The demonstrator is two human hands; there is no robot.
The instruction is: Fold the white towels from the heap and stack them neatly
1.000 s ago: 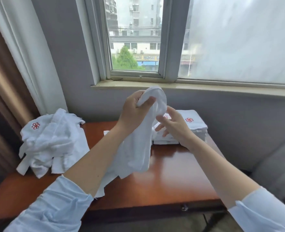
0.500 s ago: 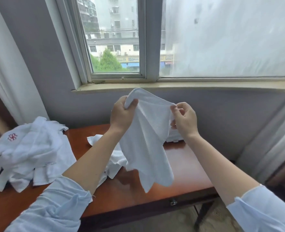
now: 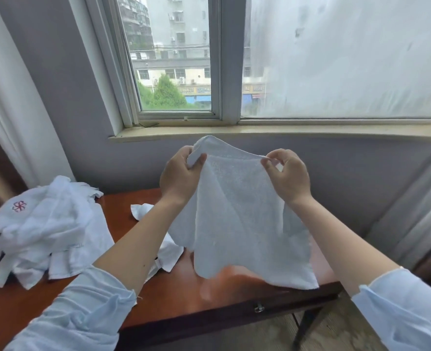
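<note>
Towel (image 3: 237, 224) hangs spread above the table's (image 3: 184, 295) near edge, top hem running left to right between the hands. Left hand (image 3: 179, 173) grips one upper corner; right hand (image 3: 290, 176) pinches the other. Heap (image 3: 44, 224) sits at the table's left end; any stack is perhaps hidden behind.

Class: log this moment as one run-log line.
left hand: grips towel edge | right hand: pinches towel edge | towel: hangs over table | heap: unfolded
</note>
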